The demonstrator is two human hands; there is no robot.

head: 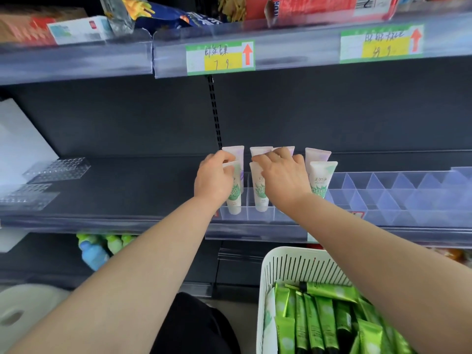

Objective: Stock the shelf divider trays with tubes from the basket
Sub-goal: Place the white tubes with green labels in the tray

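Item: white tubes point(320, 180), several upright in the leftmost compartments of the divider tray point(383, 198). Left hand point(214, 178) pinches one tube's top; right hand point(284, 175) lies spread over the middle ones. Remaining compartments unfilled. Basket point(293, 254) below: many green tubes point(319, 318) left.

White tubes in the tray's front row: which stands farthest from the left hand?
The rightmost tube, on the far side of the right hand; the other two stand nearer the left hand.
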